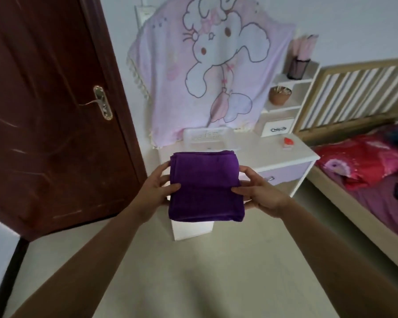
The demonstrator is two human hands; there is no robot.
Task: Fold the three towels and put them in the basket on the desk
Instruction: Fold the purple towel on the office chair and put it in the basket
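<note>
One folded purple towel (205, 187) is held in the air between both hands, in front of the desk (262, 152) and above the floor. The towel is a flat, roughly square pad of several layers, lying level. The left hand (156, 187) grips its left edge, with the thumb lying on the top face and the fingers curled under the edge. The right hand (262, 193) grips the right edge the same way, thumb on top and fingers beneath. The towel spans the gap between the two hands, and its far edge overlaps the near part of the desk in this view. A white basket (207, 136) stands on the desk just beyond the towel; what it holds cannot be made out. A small red item (288, 142) lies on the desk to the right of the basket. A pink blanket (211, 65) hangs behind the desk. A dark door (44, 99) stands to the left and a bed (377, 180) to the right.
</note>
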